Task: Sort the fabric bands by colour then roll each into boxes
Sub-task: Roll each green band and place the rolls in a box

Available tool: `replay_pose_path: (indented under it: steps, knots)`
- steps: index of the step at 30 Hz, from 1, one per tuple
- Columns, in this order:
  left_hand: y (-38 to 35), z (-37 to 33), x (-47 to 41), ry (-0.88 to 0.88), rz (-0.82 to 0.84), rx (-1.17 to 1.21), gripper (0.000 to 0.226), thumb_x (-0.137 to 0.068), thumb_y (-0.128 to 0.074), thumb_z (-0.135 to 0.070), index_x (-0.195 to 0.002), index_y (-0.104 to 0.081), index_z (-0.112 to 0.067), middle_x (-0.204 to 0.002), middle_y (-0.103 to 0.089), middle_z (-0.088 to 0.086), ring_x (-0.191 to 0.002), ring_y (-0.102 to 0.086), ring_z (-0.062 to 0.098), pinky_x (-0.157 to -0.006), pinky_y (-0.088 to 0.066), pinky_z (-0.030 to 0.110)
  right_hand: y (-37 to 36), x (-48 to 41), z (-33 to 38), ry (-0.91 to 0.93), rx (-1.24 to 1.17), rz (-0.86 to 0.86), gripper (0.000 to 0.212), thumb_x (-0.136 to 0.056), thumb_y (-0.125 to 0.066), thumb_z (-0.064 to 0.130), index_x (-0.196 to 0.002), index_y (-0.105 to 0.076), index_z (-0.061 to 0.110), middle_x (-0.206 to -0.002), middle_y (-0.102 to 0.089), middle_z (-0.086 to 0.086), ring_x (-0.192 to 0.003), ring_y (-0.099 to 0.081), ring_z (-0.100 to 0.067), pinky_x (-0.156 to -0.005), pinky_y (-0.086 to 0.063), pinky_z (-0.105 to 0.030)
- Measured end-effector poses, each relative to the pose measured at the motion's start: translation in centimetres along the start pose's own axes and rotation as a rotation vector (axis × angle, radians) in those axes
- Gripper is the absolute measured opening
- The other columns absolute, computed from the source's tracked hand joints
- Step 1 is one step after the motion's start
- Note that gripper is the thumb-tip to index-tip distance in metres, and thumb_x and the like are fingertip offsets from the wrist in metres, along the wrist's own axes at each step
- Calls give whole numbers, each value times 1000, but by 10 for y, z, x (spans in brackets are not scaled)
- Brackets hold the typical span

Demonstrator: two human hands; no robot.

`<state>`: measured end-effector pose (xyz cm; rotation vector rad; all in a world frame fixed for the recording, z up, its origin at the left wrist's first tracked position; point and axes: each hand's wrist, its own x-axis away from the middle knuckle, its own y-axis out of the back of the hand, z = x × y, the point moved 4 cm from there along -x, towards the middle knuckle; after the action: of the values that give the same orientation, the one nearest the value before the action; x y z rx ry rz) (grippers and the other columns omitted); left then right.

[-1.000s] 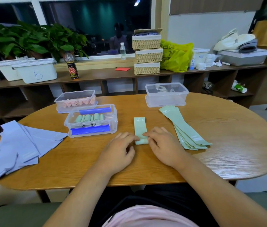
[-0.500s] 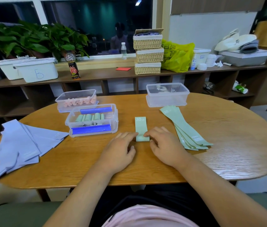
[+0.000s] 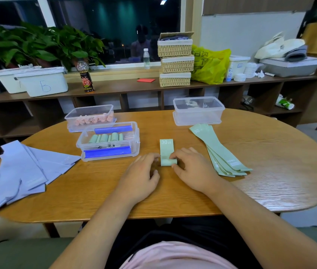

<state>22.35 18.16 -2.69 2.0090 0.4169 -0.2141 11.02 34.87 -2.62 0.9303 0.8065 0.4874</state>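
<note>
**Q:** Where is the band?

**A:** The green band (image 3: 167, 149) lies flat on the table (image 3: 95, 191), straight in front of you. Its near end is wound into a small roll. The far end, printed "30 LB", is not yet rolled.

**Q:** And the hands?

**A:** Your right hand (image 3: 192, 171) curls over the roll, fingers on top and thumb at the near side, gripping it. Your left hand (image 3: 142, 173) lies nearly flat, fingers loosely straight. Its tips touch the roll's left edge, and it holds nothing.

**Q:** What could go wrong from here?

**A:** Only one hand truly grips, so the roll may skew as you push it and wind into a cone. If you ease your hold, the springy fabric will likely uncoil. The box of green rolls (image 3: 136, 140) sits to your left, and a loose, fat roll may not sit snugly beside the others. The stack of green bands (image 3: 221, 152) lies just beside your right hand, where a careless wrist could scatter it.
</note>
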Motion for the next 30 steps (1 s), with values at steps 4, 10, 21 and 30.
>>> replay_pose_path:
  steps: [4, 10, 21, 30]
  knots:
    - [1, -1, 2, -37, -19, 9, 43, -98, -60, -26, -138, -52, -38, -128, -57, -23, -121, -51, -2, -102, -49, 29, 2, 12, 1, 40, -12, 0, 17, -95, -60, 43, -111, -63, 39, -99, -57, 23, -97, -44, -3, -83, -46, -33]
    - [0, -5, 3, -147, 15, -22, 34, -95, -60, -23, -126, -60, -39, -121, -54, -24, -117, -51, 4, -99, -49, 34, 1, 11, 2, 29, 19, 12, 31, -101, -55, 47, -129, -65, 37, -114, -59, 22, -108, -44, -4, -93, -46, -34]
    - [-3, -3, 0, -99, 37, -75, 45, -99, -56, -29, -142, -54, -40, -134, -57, -22, -125, -45, 1, -107, -44, 30, 8, 14, 4, 50, -50, -38, 22, -98, -61, 21, -117, -65, 31, -114, -56, 21, -105, -46, -2, -85, -47, -27]
    - [-2, -1, -1, -60, 23, -34, 47, -97, -58, -34, -144, -50, -38, -135, -58, -20, -127, -49, 2, -110, -48, 36, 7, 11, 3, 22, -10, -16, 32, -98, -62, 28, -129, -62, 35, -122, -57, 24, -109, -45, -2, -89, -46, -26]
